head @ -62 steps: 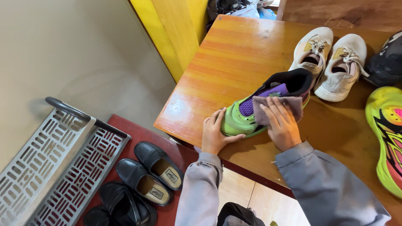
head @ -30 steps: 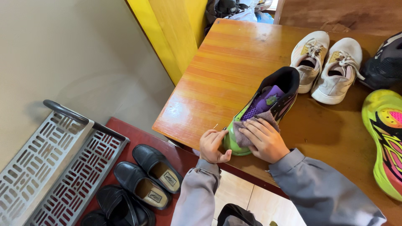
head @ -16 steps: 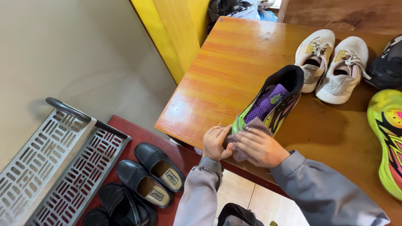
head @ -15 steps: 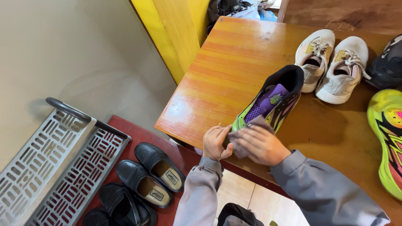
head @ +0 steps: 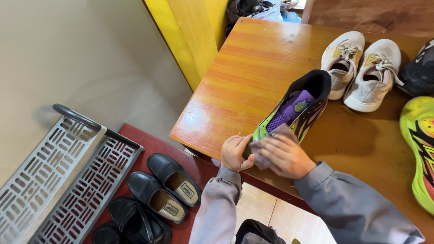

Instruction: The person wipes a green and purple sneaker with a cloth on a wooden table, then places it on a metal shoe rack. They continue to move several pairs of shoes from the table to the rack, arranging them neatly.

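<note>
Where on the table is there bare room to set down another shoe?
The widest free patch is the table's left half, between the yellow post and the green shoe. A smaller bare patch lies right of that shoe, below the white pair. The right edge is crowded: black shoe, neon shoe. Both hands, left and right with the cloth, fill the near edge.

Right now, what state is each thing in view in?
Green sneaker: upright on the table, toe gripped.
Grey cloth: pressed on the sneaker's toe.
Left hand: closed on the toe.
Right hand: pressing the cloth.
White sneakers: paired, upright, laced.
Black dress shoes: on the floor, upright.
</note>
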